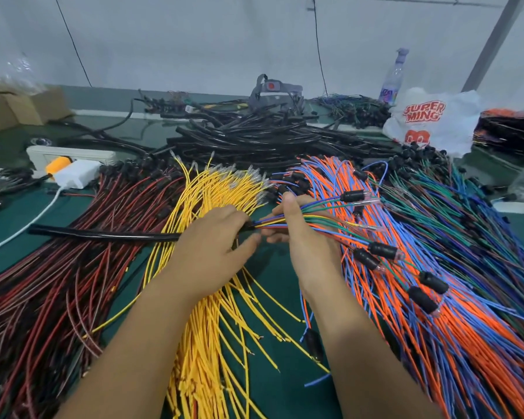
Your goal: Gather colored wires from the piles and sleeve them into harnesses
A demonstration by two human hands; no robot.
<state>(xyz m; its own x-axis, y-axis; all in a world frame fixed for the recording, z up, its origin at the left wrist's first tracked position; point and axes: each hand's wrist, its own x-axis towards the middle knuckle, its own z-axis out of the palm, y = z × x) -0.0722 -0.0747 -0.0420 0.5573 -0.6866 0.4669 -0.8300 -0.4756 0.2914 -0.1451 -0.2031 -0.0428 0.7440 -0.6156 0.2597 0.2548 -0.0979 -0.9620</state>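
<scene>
While your left hand [215, 240] is pinching the sleeve [103, 233] at its mouth, your right hand [303, 237] is gripping the wire bundle [324, 220] entering it, above the yellow pile [212, 189], beside the orange pile [406, 267].

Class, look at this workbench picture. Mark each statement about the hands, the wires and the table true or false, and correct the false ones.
1. The left hand holds the end of a black sleeve. True.
2. The right hand grips a bundle of mixed-colour wires. True.
3. The yellow wire pile lies to the right of the orange and blue pile. False: it lies to its left, between that pile and the red and black wires.
4. The plastic bag is plain black. False: it is white with red print.
5. A bottle stands at the back. True.
</scene>
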